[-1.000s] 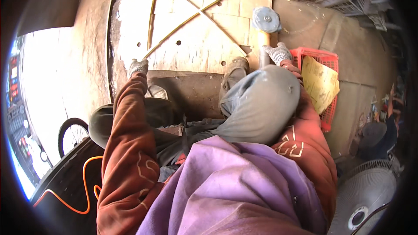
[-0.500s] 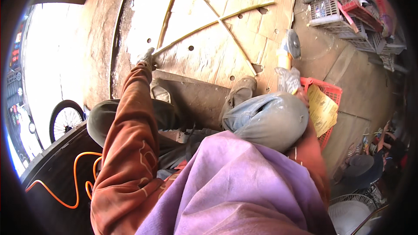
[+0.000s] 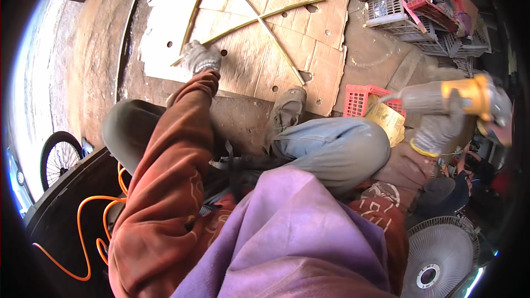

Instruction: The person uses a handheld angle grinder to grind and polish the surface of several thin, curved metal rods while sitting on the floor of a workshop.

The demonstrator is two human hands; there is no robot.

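My left hand (image 3: 201,57), in a grey knit glove, is closed over a thin yellowish metal rod (image 3: 234,31) near its near-left end. That rod crosses a second thin rod (image 3: 279,42) in an X. A third rod (image 3: 200,4) stretches from the left hand toward the far edge. All lie on a flattened cardboard sheet (image 3: 326,85) with round holes. Off to the right, my right hand (image 3: 441,127), gloved with a yellow cuff, grips a yellow and grey angle grinder (image 3: 466,96). Motion smears the grinder's head, which points right, away from the rods.
A red plastic basket (image 3: 356,99) with yellow paper (image 3: 389,121) stands beyond my right knee. Stacked crates (image 3: 386,14) occupy the far right. A fan (image 3: 428,273) is at lower right, near another person (image 3: 441,193). An orange cord (image 3: 83,232) loops at left by a bicycle wheel (image 3: 58,160).
My right hand has swung the grinder from beside the cardboard out to the far right. My left hand has moved from the cardboard's near-left edge onto the rod. The view has shifted right.
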